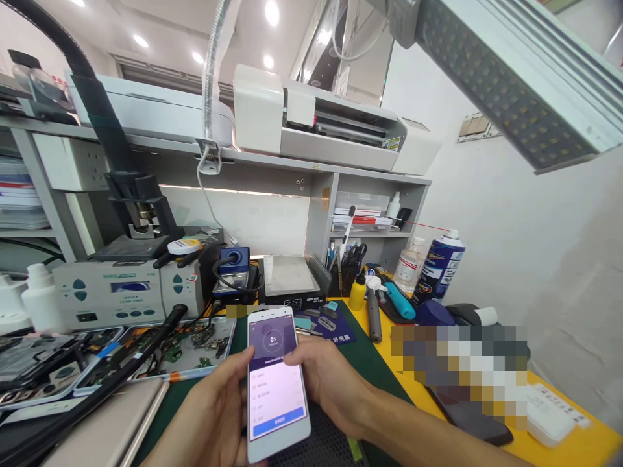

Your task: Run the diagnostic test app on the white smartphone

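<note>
A white smartphone (275,386) with a lit purple and white screen is held upright over the green mat (374,363) near the front of the bench. My left hand (214,415) wraps round its left edge, thumb resting on the screen's upper left. My right hand (331,379) grips the right edge from behind, its thumb lying across the screen's middle. Both hands are closed on the phone.
A soldering station (121,295) and opened phones with circuit boards (160,350) lie left. A heating plate (291,279), tool cup (348,266), spray can (439,266) and bottles stand behind. A dark phone (467,415) and white box (555,415) lie on the yellow surface right. A lamp (511,71) hangs overhead.
</note>
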`<state>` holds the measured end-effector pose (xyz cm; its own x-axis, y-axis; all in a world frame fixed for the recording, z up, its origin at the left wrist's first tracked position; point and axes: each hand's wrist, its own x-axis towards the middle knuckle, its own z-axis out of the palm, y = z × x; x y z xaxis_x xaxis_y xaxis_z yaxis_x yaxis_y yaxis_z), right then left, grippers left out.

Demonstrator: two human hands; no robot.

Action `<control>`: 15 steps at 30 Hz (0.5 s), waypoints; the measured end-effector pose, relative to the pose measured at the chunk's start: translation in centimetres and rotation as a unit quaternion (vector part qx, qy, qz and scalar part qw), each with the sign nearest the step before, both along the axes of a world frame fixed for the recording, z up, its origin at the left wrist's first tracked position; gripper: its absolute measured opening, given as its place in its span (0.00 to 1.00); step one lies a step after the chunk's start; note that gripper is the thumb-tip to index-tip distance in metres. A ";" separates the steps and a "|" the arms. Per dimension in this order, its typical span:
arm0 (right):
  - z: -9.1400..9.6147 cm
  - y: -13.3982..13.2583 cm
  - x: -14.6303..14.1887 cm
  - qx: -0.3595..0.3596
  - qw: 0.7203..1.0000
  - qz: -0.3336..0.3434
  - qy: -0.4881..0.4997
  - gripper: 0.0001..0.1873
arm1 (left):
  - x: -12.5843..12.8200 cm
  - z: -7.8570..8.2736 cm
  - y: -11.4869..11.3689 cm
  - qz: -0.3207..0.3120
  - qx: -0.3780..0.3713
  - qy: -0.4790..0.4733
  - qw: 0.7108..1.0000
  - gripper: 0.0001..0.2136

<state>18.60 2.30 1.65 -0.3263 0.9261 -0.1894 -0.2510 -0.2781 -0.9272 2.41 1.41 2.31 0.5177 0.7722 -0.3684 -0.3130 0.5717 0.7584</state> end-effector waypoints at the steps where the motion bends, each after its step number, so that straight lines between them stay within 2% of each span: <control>1: 0.0 0.0 0.0 0.003 1.000 -0.001 0.000 0.18 | 0.0 0.1 -0.1 0.005 0.001 0.006 1.000 0.28; 5: 0.3 -0.1 0.0 0.008 1.000 -0.002 0.001 0.20 | 0.0 0.3 -0.1 0.009 -0.001 0.008 1.000 0.26; 15: 0.0 0.1 0.0 0.005 1.000 -0.009 -0.013 0.20 | -0.4 -0.2 0.2 -0.007 -0.015 -0.024 1.000 0.30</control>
<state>18.59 2.35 1.69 -0.3038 0.9338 -0.1891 -0.2322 -0.2651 -0.9358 2.06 1.65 2.14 0.5452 0.7541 -0.3661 -0.3406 0.5983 0.7252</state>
